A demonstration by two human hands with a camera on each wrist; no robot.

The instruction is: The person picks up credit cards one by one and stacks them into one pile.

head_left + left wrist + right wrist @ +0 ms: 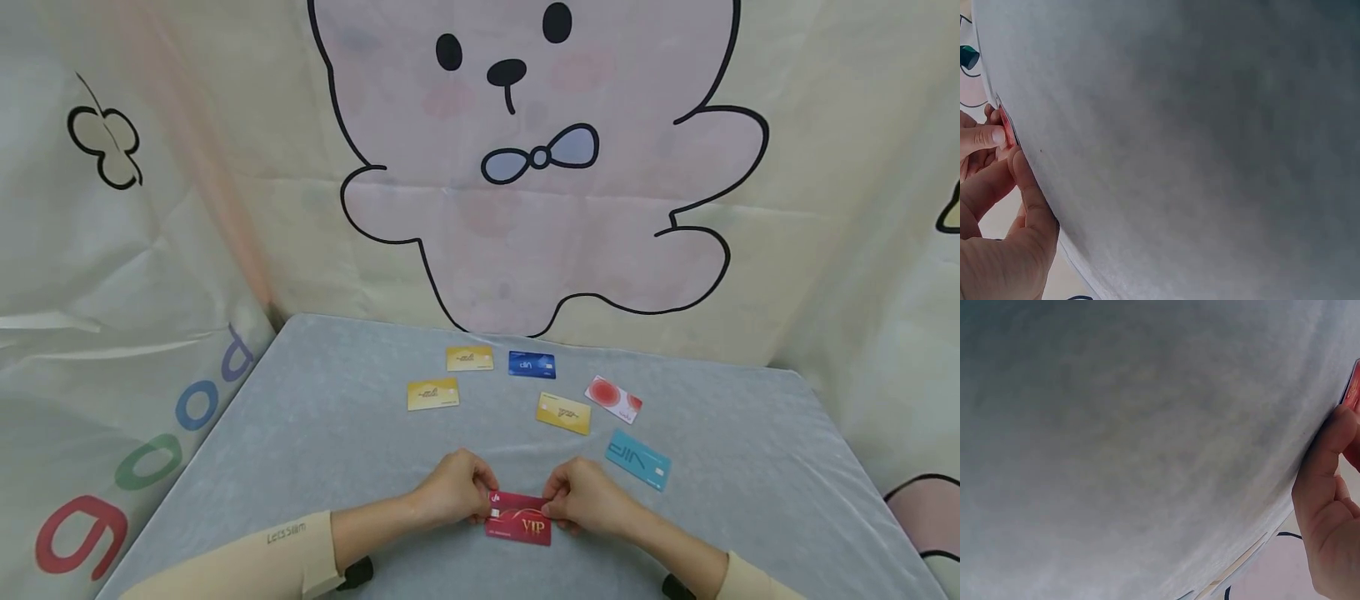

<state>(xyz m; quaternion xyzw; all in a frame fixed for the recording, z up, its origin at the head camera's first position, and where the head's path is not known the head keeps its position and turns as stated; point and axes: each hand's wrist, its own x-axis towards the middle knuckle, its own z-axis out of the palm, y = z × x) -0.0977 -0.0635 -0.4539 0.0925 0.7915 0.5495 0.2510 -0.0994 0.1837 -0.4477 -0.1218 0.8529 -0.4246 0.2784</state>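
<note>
My left hand (459,487) and right hand (588,496) each pinch one short end of the red VIP card (516,533), printed side up; I cannot tell whether it touches the table (300,433). To the red card's right, nearby, lies a teal card (637,459). Beyond it to the right are a yellow card (563,413) and a white-and-red card (613,399); farther beyond, a blue card (532,364); beyond and leftward, two more yellow cards (432,394). Those six already lie out of my grasp; by my judgement only the red one is in work, not yet released.
</note>
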